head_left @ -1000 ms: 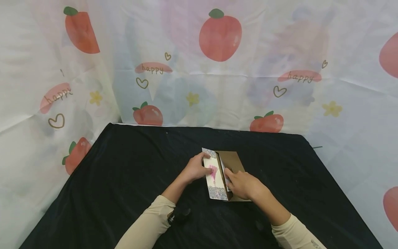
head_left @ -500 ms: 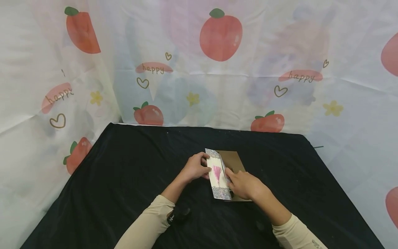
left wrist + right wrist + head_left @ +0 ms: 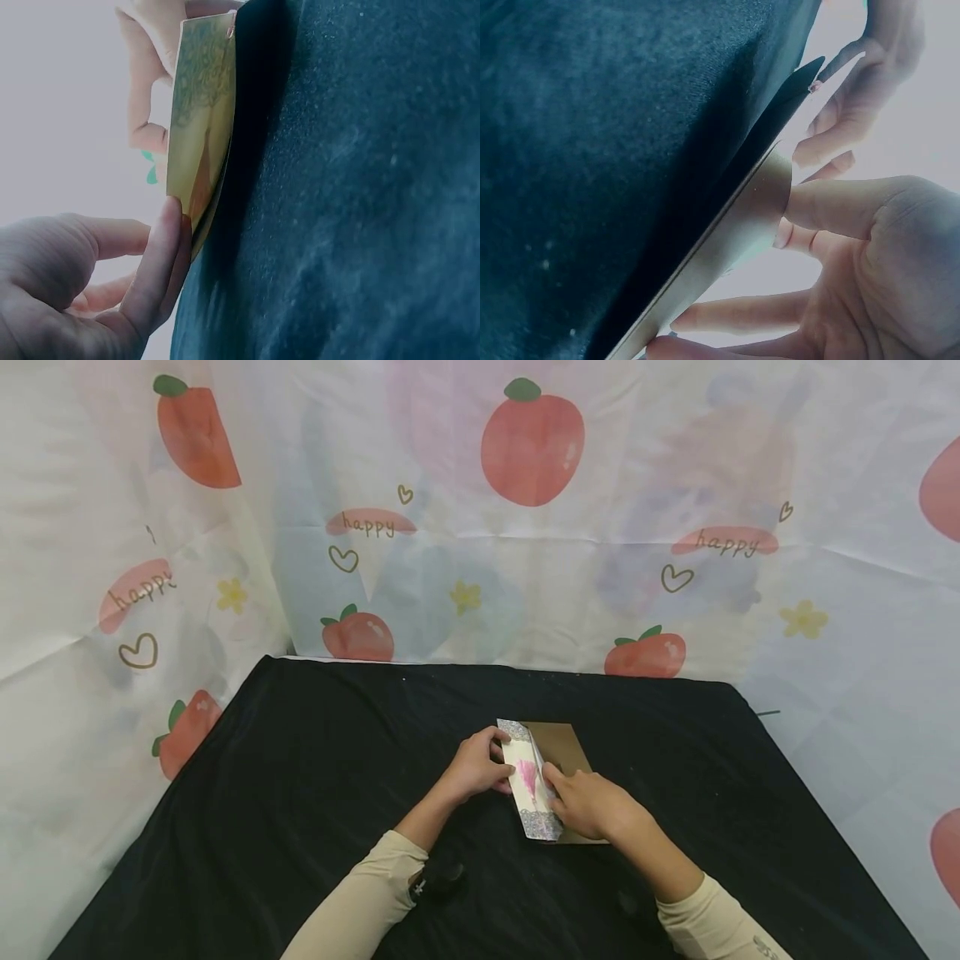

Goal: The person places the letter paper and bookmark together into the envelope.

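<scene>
A folded card with a brown sheet (image 3: 562, 745) and a cream printed flap (image 3: 538, 797) lies in the middle of the black cloth. Silver lace bands and a pink tassel decorate the flap. My left hand (image 3: 477, 764) pinches the flap's left edge; in the left wrist view its fingertips (image 3: 174, 210) touch the edge. My right hand (image 3: 596, 802) holds the inner side of the flap, beside the brown sheet. In the right wrist view a pale curved panel (image 3: 746, 210) sits between its spread thumb and fingers. The flap stands slanted over the brown sheet, and part of its inside is hidden.
Black cloth (image 3: 360, 727) covers the table around the card. White fabric (image 3: 442, 468) printed with red fruit and the word happy hangs behind and at the sides. A dark band (image 3: 420, 887) sits at the left wrist.
The cream flap has tilted and shifted rightward over the brown sheet, narrowing the gap between them. My left hand followed it slightly right; my right hand stayed nearly still.
</scene>
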Motion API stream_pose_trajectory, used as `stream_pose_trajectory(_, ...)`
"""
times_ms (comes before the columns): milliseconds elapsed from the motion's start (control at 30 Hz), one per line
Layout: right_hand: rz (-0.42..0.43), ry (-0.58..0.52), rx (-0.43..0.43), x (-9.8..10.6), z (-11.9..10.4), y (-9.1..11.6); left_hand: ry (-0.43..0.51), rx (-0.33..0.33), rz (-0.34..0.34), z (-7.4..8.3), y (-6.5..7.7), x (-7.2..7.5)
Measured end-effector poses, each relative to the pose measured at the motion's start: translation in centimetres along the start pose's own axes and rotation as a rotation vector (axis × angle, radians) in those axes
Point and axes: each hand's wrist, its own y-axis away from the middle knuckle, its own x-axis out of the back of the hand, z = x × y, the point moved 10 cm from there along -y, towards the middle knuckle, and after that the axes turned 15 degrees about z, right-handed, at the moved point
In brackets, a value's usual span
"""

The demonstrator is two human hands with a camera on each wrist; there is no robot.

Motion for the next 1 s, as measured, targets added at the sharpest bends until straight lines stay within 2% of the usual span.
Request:
stream_pose_trajectory(300,-0.022,0.002,0.005,-0.2,-0.1,-0.1,0.015,0.053,-0.001,-0.7,0.3,-0.8)
stream_pose_trajectory(433,-0.013,0.0,0.015,0.0,-0.3,0.0,0.028,0.053,0.005,-0.6,0.4,-0.7)
stream_pose_trajectory(533,-0.004,-0.006,0.022,0.2,-0.4,0.0,-0.006,0.021,0.031,-0.2,0.1,-0.3)
stream_pose_trajectory(767,-0.01,0.0,0.022,0.2,-0.2,0.0,-0.187,-0.092,0.107,0.6,-0.5,0.2)
stream_pose_trajectory(900,-0.005,0.0,0.042,0.1,-0.3,0.0,-0.21,-0.116,0.113,0.6,-0.6,-0.4)
stream_pose_trajectory(1000,-0.003,-0.005,0.049,0.1,-0.3,-0.1,-0.191,-0.117,0.105,0.6,-0.6,-1.0)
